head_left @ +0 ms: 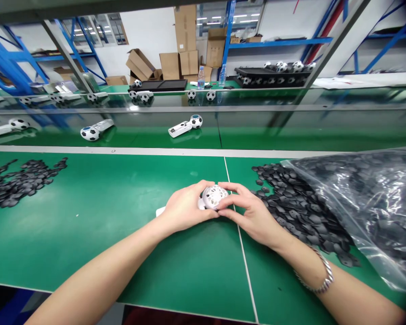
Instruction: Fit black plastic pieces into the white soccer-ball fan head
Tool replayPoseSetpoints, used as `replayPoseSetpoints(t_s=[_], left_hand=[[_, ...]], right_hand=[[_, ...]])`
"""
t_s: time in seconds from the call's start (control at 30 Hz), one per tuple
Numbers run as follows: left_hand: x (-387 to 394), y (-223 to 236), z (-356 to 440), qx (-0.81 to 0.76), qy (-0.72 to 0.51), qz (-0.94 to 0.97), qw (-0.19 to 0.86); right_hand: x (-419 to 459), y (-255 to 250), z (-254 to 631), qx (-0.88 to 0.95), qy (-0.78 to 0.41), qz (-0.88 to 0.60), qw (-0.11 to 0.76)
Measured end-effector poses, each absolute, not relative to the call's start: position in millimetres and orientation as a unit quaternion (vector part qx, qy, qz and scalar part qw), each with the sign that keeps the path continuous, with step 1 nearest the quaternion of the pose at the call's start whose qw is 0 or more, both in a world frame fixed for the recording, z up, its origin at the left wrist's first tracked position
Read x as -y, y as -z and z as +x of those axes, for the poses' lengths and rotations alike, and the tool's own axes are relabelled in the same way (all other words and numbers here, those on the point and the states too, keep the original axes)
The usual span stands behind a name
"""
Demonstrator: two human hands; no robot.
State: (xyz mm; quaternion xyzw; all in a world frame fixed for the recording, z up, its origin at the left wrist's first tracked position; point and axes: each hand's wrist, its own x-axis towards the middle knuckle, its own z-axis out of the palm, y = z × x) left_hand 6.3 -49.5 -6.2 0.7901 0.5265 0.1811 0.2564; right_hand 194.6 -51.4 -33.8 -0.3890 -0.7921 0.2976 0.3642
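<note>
Between my hands, over the green work surface (115,234), is a white device with a round openwork head (215,197). My left hand (188,205) is wrapped round it from the left, covering most of its handle; only the white handle end (160,211) shows past the palm. From the right, the fingertips of my right hand (248,210) press on the rim of the round head. Whether a small part sits under those fingertips cannot be seen. Loose black plastic pieces (291,203) lie in a heap just right of my right hand.
A clear plastic bag (375,198) full of black pieces lies at the right. Another heap of black pieces (23,183) spreads at the far left. Beyond the pale strip, football-patterned devices (186,126) lie on the green belt (142,131). Trays (270,77) and bottles (200,78) stand behind.
</note>
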Motion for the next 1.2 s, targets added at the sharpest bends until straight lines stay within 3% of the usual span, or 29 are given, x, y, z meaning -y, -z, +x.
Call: replayPoseSetpoints(t_s=[0.33,0.87,0.97,1.07,1.2], left_hand=[[49,7,4,-0.519,-0.166,0.797,0.261],[51,11,4,-0.512,-0.133,0.824,0.202],[52,13,4,-0.518,-0.141,0.819,0.203],[53,12,4,-0.514,-0.146,0.827,0.177],[53,10,2,-0.503,-0.141,0.843,0.127]], right_hand=[[49,42,193,0.781,-0.287,-0.396,0.388],[42,33,200,0.774,-0.313,-0.453,0.312],[28,27,225,0.779,-0.197,-0.519,0.291],[20,27,243,0.797,-0.064,-0.567,0.199],[24,29,240,0.81,0.012,-0.58,0.083]])
